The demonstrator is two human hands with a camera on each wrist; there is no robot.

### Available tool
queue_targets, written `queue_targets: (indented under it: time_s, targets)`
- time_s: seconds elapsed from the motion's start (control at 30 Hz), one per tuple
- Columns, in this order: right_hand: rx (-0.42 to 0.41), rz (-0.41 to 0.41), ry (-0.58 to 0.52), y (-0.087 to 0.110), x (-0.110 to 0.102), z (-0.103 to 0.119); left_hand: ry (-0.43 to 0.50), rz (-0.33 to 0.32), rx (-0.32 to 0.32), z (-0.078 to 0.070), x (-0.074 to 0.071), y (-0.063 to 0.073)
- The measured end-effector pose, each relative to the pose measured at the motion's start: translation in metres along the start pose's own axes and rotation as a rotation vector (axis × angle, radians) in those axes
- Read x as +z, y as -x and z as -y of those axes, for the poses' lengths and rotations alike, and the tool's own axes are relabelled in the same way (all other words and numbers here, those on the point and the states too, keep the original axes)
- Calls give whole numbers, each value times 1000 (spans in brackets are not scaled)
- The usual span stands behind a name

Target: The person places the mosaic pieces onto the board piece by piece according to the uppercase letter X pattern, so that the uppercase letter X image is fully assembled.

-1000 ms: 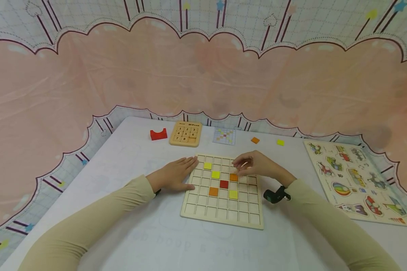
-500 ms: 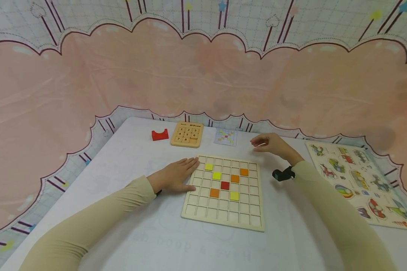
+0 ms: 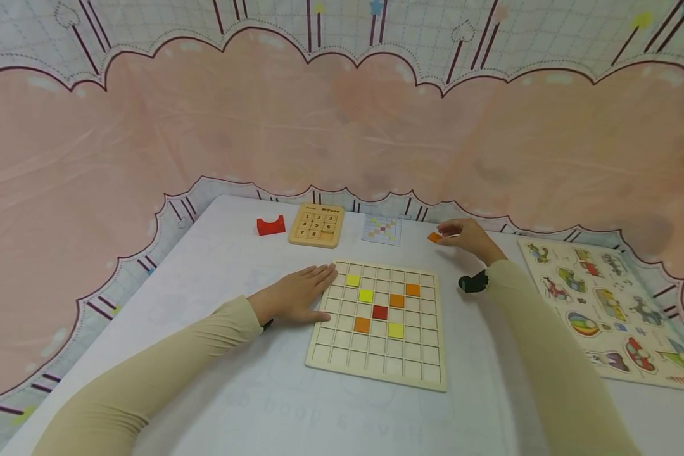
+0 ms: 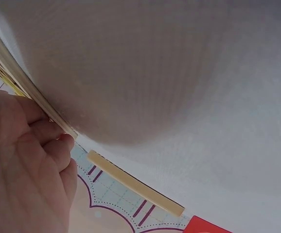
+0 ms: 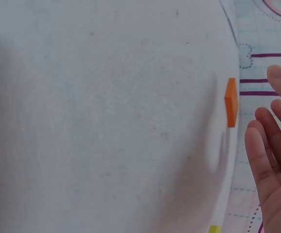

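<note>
A wooden grid board lies on the white table, with yellow tiles, orange tiles and one red tile in its squares. My left hand rests at the board's left edge, fingers extended; the left wrist view shows its fingers against that edge. Beyond the board's far right corner, my right hand hovers beside a loose orange tile. In the right wrist view a gap shows between its fingers and this orange tile. A yellow tile peeks in at the bottom there; the head view hides it.
Along the back of the table lie a red notched block, a wooden number puzzle and a printed pattern card. A picture puzzle board lies to the right. A patterned cloth hangs behind.
My right hand has left the board and moved back and right to the loose orange tile. Another orange tile shows in the grid where the hand was. The left hand stays put.
</note>
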State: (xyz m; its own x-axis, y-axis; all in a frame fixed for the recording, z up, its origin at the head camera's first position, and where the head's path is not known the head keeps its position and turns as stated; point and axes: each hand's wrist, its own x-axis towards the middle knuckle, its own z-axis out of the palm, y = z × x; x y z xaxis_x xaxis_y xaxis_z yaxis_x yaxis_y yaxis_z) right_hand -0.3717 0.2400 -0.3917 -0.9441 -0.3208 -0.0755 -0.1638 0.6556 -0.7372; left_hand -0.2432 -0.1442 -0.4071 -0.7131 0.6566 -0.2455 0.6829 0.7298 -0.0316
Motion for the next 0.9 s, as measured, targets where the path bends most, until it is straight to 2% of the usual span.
queue_targets:
  time_s: [0.3,0.67,0.9]
  targets:
    - [34,1,47,-15,9,-11,-11,-1,2,0,-1,1]
    - [-14,65,20,-9,11,-4,5,14,-14,-1,-2,1]
    - [10,57,43,-8,11,-6,4,15,-7,-1,-3,2]
